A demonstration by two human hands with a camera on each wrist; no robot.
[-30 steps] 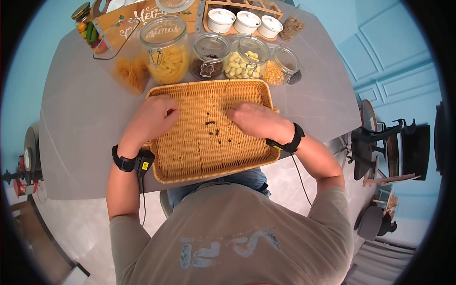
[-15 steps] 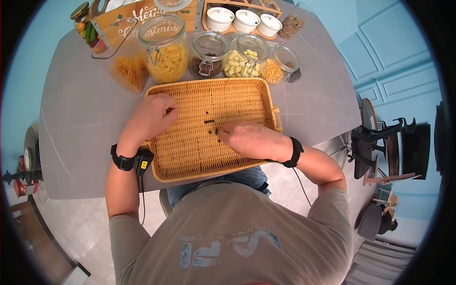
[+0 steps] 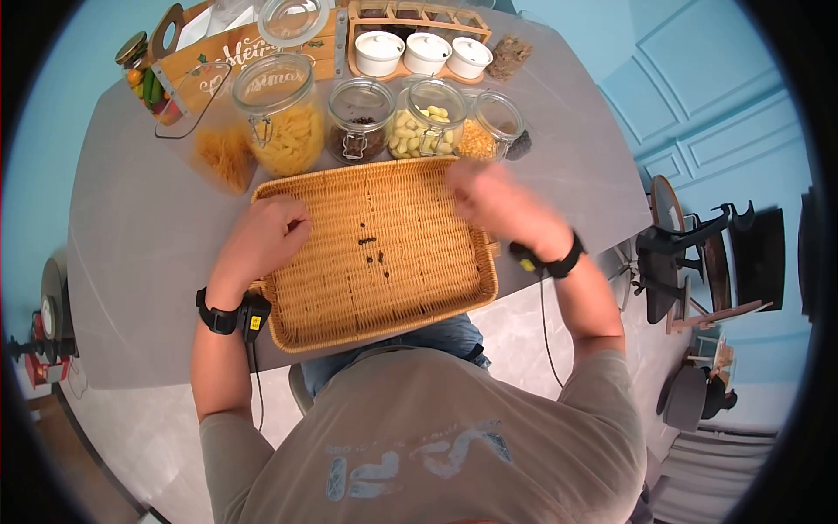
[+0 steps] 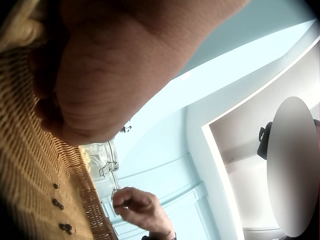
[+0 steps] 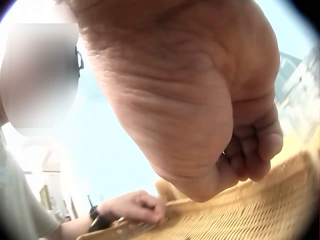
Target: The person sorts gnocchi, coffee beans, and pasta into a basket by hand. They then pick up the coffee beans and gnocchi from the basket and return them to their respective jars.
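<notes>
A shallow wicker tray [image 3: 393, 306] lies in front of the person, with several small black beans [image 3: 367, 240] scattered near its middle. The left hand [image 3: 269, 234] rests at the tray's left rim with its fingers curled in; the left wrist view shows the heel of the palm large, the fingertips shaded. Over the tray's far right corner is the right hand [image 3: 493, 196], blurred, fingers curled together close to the corn jar [image 3: 484, 131]. A bean it covered a moment ago no longer lies in the tray, so it appears pinched; the fingers hide it.
Behind the tray stand open glass jars of pasta [image 3: 288, 131], dark pieces [image 3: 356, 140] and pale yellow beans [image 3: 423, 131]. Further back are white lidded pots [image 3: 428, 54] and a wooden Christmas box [image 3: 236, 57]. Dry spaghetti-like strands [image 3: 223, 157] stand at the left.
The right hand reached down over a black bean on the tray's right, then rose away toward the far right corner. That bean is gone. The left hand stayed at the rim; the head view shifted.
</notes>
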